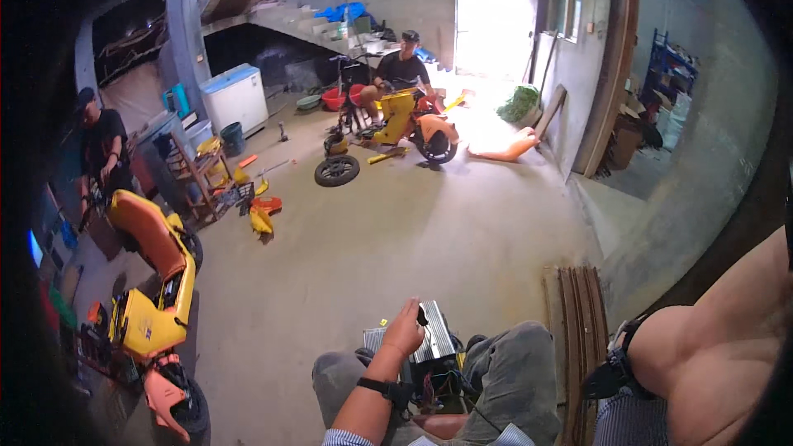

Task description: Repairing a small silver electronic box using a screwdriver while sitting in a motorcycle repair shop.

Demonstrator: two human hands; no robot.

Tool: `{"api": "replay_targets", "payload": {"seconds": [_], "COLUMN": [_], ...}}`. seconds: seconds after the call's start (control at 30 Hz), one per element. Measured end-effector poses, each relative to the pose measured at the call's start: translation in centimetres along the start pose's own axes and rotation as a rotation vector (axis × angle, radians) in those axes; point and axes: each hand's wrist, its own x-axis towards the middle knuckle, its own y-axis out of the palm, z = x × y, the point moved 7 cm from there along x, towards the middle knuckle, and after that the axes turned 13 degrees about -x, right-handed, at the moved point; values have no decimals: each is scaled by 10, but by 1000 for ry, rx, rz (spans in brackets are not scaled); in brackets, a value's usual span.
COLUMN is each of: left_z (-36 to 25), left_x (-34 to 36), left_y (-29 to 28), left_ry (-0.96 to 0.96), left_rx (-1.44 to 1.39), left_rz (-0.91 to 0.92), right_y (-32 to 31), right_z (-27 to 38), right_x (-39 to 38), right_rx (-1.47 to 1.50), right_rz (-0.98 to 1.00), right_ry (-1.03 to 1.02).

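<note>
My left hand (404, 329) is over a silver ribbed metal box (437, 332) between my knees. Its fingers are together beside a small black piece (422, 315) at the fingertips, which they seem to pinch; its kind is too small to make out. Loose wires (446, 386) and dark parts sit below the box, near my lap. A black strap (387, 391) goes round my left wrist. At the right edge, very near the camera, my right hand (723, 334) is raised, with a black strapped device (610, 376) at its wrist. Its fingers run out of view.
Rusty ribbed metal strips (581, 339) lie right of my knee. A yellow and orange scooter (153, 322) stands at left by a person (103, 144). Another person (405, 66) sits behind a partly dismantled scooter (401, 116). A loose wheel (337, 171) and yellow panels (262, 220) lie about.
</note>
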Motion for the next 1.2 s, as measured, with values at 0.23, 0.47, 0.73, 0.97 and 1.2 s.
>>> {"api": "replay_targets", "payload": {"seconds": [0.23,0.47,0.73,0.97,1.2], "left_z": [7,9,16,-13,-21], "left_x": [-2,-4,-5,2,0], "left_y": [-3,-11,-12,3,8], "left_ry": [-27,-10,23,94,195], "left_rx": [1,59,38,46,0], "left_rz": [40,18,-31,60,75], "right_y": [3,7,182,337,358], "right_z": [-5,-21,-98,-71,-51], "right_x": [-6,-7,-134,-395,-385], "right_rx": [-12,-9,-143,153,221], "right_rz": [4,-49,244,989,1146], "right_ry": [8,76,719,983,973]}}
